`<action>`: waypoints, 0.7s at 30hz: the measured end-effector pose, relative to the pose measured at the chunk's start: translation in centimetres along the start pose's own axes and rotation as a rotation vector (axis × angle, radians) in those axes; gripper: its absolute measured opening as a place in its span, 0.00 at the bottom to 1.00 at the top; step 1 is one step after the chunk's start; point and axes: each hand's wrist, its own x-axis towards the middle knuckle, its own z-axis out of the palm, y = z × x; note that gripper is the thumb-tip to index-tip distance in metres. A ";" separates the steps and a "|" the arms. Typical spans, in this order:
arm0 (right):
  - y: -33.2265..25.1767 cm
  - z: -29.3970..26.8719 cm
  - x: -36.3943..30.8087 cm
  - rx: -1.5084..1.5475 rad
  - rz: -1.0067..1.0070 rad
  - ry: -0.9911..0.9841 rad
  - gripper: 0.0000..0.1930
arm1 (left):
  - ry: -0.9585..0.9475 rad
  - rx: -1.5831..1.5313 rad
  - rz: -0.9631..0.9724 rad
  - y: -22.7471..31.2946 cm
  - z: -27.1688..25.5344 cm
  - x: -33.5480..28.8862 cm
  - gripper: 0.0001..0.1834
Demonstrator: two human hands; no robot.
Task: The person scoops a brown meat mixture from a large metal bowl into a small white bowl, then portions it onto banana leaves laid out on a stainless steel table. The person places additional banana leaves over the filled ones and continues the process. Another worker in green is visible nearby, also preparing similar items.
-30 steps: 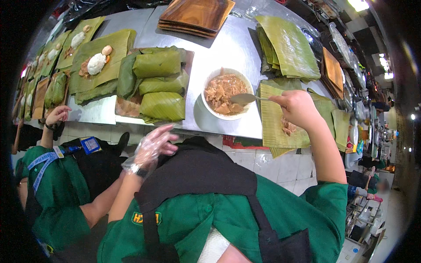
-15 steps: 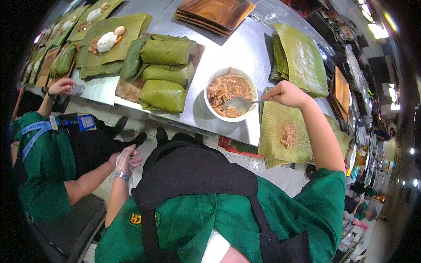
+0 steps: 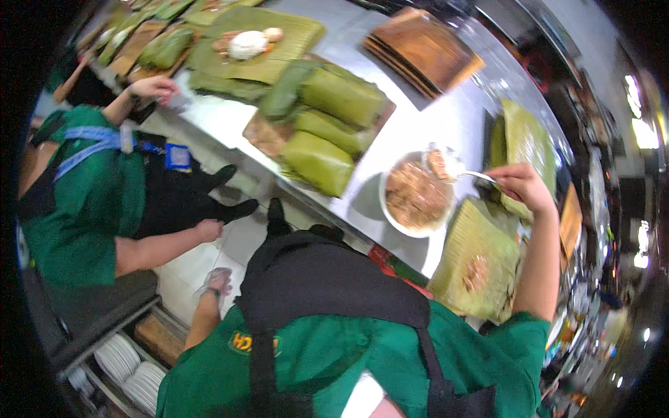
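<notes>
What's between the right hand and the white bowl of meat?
In the head view, a metal spoon spans it: the right hand holds its handle, and its tip, carrying meat, is at the rim of the white bowl.

The person's right hand is raised out in front, bare, its fingers drawn together in a pinch. From here I see the right forearm standing nearly upright, the hand angled inward toward the body's left. Down low, the left hand, gloved in clear plastic, hangs out beside the body, its left forearm slanting, finger pose blurred.
</notes>
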 end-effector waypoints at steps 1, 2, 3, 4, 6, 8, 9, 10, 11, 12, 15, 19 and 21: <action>-1.7 0.5 1.0 0.009 -0.052 0.031 0.14 | -0.029 0.063 0.061 0.7 0.4 0.6 0.26; -3.7 0.9 2.2 0.016 -0.081 0.038 0.14 | -0.051 0.136 0.127 1.7 0.8 1.1 0.26; -5.9 1.3 3.1 -0.012 -0.050 0.070 0.13 | -0.060 0.222 0.179 2.9 1.2 1.6 0.26; -8.3 1.8 4.5 -0.025 -0.072 0.049 0.12 | -0.070 0.321 0.259 4.2 1.3 2.1 0.27; -13.1 4.4 8.2 -0.025 -0.181 0.036 0.13 | -0.058 0.425 0.391 6.7 1.6 2.9 0.28; -17.7 7.9 12.8 -0.077 -0.265 0.056 0.13 | 0.044 0.613 0.633 8.8 0.8 3.8 0.27; -19.9 9.9 15.2 -0.109 -0.327 0.053 0.13 | 0.091 0.831 0.740 10.1 0.5 4.6 0.25; -21.9 11.7 17.6 -0.148 -0.275 0.095 0.13 | 0.134 1.065 0.846 11.3 0.3 5.7 0.23; -23.8 13.5 20.0 -0.143 -0.306 0.068 0.14 | 0.191 1.295 0.933 12.4 0.0 6.9 0.22; -25.7 15.2 22.5 -0.204 -0.311 0.123 0.14 | 0.206 1.382 0.983 13.0 -0.3 7.7 0.21; -30.3 19.9 29.0 -0.527 -0.473 0.352 0.15 | 0.180 1.494 1.000 14.1 -0.6 10.3 0.19; -33.7 23.2 33.1 -0.869 -0.475 0.417 0.17 | 0.121 1.488 0.961 14.7 -0.8 12.6 0.17; -34.8 24.2 34.0 -1.007 -0.455 0.441 0.17 | 0.101 1.495 0.956 15.1 -0.9 13.3 0.15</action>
